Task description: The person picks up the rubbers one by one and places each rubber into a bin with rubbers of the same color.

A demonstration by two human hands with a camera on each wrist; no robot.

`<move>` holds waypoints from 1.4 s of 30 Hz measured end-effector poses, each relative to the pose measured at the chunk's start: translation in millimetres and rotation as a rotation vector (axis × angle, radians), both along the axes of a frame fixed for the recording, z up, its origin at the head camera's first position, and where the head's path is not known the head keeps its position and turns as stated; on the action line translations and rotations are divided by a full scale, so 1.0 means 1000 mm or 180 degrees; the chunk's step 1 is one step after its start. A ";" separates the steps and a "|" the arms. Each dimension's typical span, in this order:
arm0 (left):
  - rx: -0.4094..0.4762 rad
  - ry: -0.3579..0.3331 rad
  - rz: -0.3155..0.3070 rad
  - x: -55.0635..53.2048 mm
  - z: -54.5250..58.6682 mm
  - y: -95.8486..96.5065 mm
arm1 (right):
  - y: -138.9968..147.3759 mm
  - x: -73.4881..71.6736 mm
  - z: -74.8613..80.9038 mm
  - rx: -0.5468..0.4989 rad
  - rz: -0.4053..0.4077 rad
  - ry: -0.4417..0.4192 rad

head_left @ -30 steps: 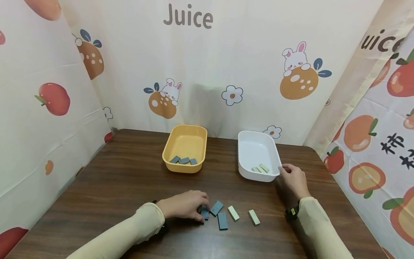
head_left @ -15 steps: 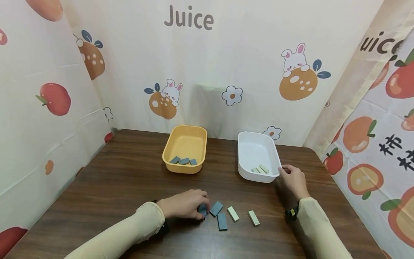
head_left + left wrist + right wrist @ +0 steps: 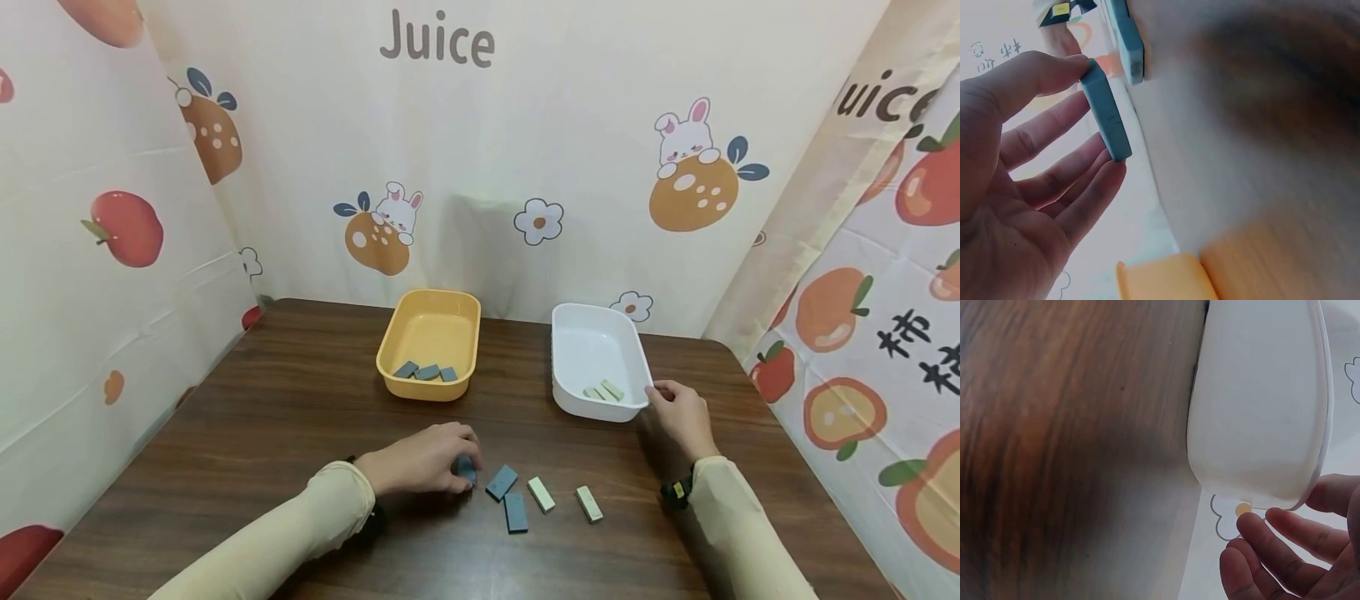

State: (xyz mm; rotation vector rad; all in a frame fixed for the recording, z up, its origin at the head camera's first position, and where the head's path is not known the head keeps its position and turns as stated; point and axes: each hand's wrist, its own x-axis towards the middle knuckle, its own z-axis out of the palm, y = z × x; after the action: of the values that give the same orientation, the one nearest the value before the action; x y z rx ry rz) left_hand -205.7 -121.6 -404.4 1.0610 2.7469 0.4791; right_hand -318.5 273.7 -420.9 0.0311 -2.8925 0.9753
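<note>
My left hand [image 3: 420, 461] pinches a blue-grey rectangular block [image 3: 1107, 115] by its ends, thumb at one end and fingertips at the other. In the head view that hand is low over the table, left of two more blue-grey blocks [image 3: 502, 483] that touch at a corner. Farther right lie two pale green blocks, one nearer [image 3: 541, 494] and one apart [image 3: 589, 504]. At the near right corner of a white plastic bin [image 3: 600, 410], my right hand [image 3: 684, 417] grips the rim between thumb and fingers.
A yellow plastic bin [image 3: 427, 390] stands at the back, left of the white one, with several blue-grey blocks [image 3: 427, 372] inside. Pale green blocks [image 3: 604, 390] lie in the white bin. A printed curtain [image 3: 480, 150] hangs behind the brown wooden table [image 3: 300, 392].
My left hand has taken hold of the blue-grey block and moved slightly left and away from me with it, apart from the other blocks. The right hand stays on the white bin's rim.
</note>
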 end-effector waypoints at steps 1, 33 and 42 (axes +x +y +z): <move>0.0026 0.0009 0.0016 0.000 0.000 -0.001 | 0.000 0.000 0.000 0.0003 -0.0003 0.0000; 0.1131 0.0827 0.1280 -0.029 0.020 -0.025 | -0.001 0.003 0.001 0.0000 -0.0026 0.0011; 0.1205 0.0626 0.1855 -0.052 0.023 -0.042 | 0.000 0.001 -0.002 -0.0017 -0.0016 0.0028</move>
State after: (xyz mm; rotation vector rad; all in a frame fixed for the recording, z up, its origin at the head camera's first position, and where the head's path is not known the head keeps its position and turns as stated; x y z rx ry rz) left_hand -257.8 -163.4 -381.2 0.3419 3.2075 1.0540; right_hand -317.3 273.9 -423.0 0.0276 -2.8805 0.9795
